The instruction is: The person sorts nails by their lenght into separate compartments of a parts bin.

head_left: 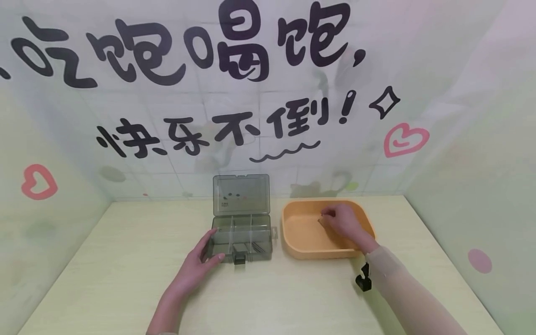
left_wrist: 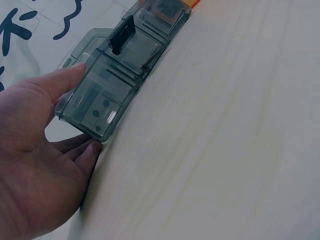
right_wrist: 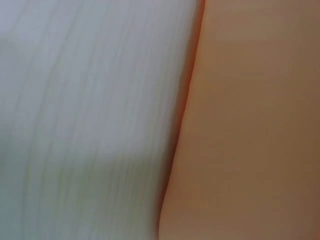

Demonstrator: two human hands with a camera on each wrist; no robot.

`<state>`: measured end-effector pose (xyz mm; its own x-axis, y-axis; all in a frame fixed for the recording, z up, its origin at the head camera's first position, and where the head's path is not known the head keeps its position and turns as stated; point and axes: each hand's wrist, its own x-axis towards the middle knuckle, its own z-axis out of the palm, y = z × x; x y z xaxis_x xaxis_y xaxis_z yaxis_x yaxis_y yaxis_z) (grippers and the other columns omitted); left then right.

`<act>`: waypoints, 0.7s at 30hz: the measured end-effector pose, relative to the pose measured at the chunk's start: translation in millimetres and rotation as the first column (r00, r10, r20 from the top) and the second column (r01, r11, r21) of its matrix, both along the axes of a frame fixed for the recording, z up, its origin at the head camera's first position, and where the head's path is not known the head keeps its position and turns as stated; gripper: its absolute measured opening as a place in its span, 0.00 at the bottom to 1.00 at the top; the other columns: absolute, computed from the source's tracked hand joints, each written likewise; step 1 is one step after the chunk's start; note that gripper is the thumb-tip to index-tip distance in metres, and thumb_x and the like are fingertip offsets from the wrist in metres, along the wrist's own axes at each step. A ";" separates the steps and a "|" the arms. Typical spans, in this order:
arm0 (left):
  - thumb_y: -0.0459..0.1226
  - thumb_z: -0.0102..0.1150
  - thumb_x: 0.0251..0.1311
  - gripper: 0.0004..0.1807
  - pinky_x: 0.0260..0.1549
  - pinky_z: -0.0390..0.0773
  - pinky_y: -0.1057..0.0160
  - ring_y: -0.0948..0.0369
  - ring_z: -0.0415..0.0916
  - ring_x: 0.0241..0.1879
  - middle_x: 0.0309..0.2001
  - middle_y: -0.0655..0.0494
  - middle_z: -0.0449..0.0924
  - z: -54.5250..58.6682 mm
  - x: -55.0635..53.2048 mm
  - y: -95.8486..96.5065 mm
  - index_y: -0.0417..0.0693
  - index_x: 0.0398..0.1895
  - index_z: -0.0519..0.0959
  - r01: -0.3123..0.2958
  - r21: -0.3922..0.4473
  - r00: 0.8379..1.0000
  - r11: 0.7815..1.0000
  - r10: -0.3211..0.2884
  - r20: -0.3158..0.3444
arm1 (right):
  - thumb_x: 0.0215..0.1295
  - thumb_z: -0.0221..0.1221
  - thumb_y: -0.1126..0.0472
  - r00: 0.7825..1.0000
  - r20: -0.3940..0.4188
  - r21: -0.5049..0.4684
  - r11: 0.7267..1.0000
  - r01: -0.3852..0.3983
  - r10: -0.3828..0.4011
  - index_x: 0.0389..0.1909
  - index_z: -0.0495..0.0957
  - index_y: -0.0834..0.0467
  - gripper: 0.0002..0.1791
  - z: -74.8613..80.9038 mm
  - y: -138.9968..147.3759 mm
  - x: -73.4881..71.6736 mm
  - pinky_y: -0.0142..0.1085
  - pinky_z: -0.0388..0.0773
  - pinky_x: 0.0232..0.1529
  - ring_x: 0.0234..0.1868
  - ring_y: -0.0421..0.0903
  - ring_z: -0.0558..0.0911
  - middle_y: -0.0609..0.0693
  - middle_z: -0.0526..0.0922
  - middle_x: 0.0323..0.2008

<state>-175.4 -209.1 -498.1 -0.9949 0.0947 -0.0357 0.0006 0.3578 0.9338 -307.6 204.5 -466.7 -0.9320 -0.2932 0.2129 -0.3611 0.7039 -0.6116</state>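
A grey see-through compartment box (head_left: 240, 236) stands on the table with its lid (head_left: 241, 194) raised at the back. My left hand (head_left: 197, 267) holds its left end, the thumb at the front edge and the fingers along the side; the left wrist view shows this grip on the box (left_wrist: 102, 92) closely. Several thin dark pieces (head_left: 258, 247) lie in the front right compartment. Over the orange tray (head_left: 301, 253), my right hand (head_left: 345, 222) pinches a small thin item (head_left: 320, 220), too small to identify. The right wrist view shows only the tray's wall (right_wrist: 245, 125) beside the table.
The tray stands just right of the box. A black clip-like part (head_left: 364, 281) shows beside the right sleeve (head_left: 402, 284). Behind the table (head_left: 138, 251) rises a wall (head_left: 184, 102) with large dark lettering, and side walls flank it.
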 end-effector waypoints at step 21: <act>0.41 0.61 0.73 0.42 0.77 0.49 0.48 0.40 0.38 0.79 0.82 0.38 0.37 4.0 2.4 1.8 0.54 0.83 0.50 -0.003 0.003 1.000 1.000 0.003 0.014 | 0.67 0.64 0.72 0.998 -0.024 -0.037 0.997 -0.067 0.066 0.41 0.87 0.68 0.06 12.1 -23.6 10.6 0.50 0.87 0.46 0.43 0.56 0.86 0.59 0.89 0.39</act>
<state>-173.0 -207.3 -494.1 -0.9946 0.0917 -0.0494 -0.0137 0.3551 0.9347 -296.9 180.9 -454.6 -0.9055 -0.3460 0.2457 -0.4205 0.6540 -0.6288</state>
